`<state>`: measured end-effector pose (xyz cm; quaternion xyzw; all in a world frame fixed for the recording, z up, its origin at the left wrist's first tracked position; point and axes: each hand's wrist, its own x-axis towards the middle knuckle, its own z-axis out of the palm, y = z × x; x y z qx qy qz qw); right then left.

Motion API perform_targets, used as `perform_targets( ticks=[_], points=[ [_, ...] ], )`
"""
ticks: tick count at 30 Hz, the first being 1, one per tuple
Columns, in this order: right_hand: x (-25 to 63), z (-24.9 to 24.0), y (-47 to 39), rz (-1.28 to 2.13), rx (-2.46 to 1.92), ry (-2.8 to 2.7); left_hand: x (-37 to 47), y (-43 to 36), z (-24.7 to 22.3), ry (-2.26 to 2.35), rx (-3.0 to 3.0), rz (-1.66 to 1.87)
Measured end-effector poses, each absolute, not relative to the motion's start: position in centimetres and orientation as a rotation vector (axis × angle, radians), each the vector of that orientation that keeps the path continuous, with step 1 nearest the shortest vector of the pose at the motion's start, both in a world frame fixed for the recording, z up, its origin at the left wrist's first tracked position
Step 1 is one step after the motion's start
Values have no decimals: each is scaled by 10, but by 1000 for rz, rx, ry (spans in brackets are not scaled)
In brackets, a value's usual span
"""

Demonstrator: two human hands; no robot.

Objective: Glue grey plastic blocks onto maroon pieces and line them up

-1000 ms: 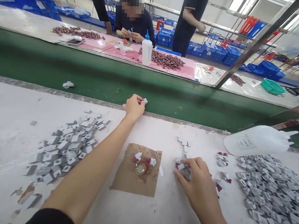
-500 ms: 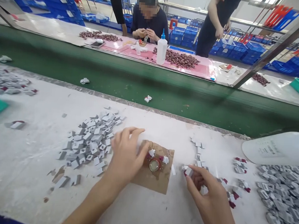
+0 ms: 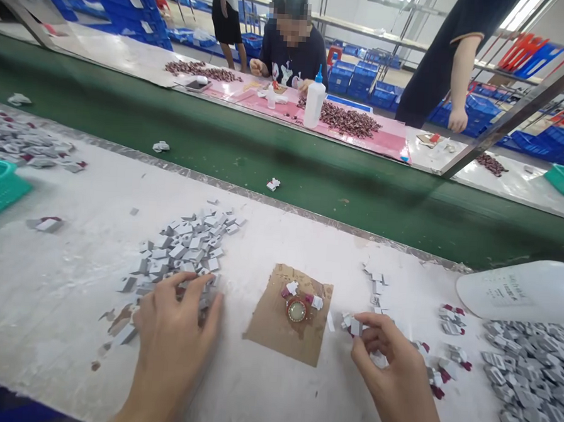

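My left hand (image 3: 176,331) reaches over the near side of a pile of small grey blocks (image 3: 186,244), its fingers spread and curved down among them; whether a fingertip touches a block is hard to see. Between my hands lies a brown cardboard square (image 3: 276,324). On it sit a round cap of pale glue (image 3: 296,310) and a few white and dark red pieces (image 3: 317,301). Right of the cardboard, my right hand (image 3: 396,368) pinches a small grey block (image 3: 356,327) between thumb and index finger.
On the right are a white bottle on its side (image 3: 518,289), small red-and-grey assemblies (image 3: 451,319) and a big grey heap (image 3: 533,369). A green basket (image 3: 2,190) stands left. Beyond the green conveyor (image 3: 228,164), a person (image 3: 290,48) sits at a pink-topped table.
My left hand has moved left, from beside the cardboard to the pile of grey blocks. My right hand stays nearly in place with the block. The camera view has shifted slightly.
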<state>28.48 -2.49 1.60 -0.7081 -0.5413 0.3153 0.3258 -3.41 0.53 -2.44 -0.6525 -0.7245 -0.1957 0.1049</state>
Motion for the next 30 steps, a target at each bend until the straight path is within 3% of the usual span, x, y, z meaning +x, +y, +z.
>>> perform_targets(
  ticks=[10,15,21,30],
  points=[
    [236,11,207,877,-1788,-1399,-42,9,-17,-2041,-2099,-885],
    [222,4,259,885,-1792,-1431,-48,7,-9,-1928,-2215,-956],
    [252,12,232,813,-1790,-1463,-26,8,-2,-1989,-2342,-1069],
    [345,33,38,771,-1926,-1630,-19,13,-31,-2142,-2424,-1077]
  ],
)
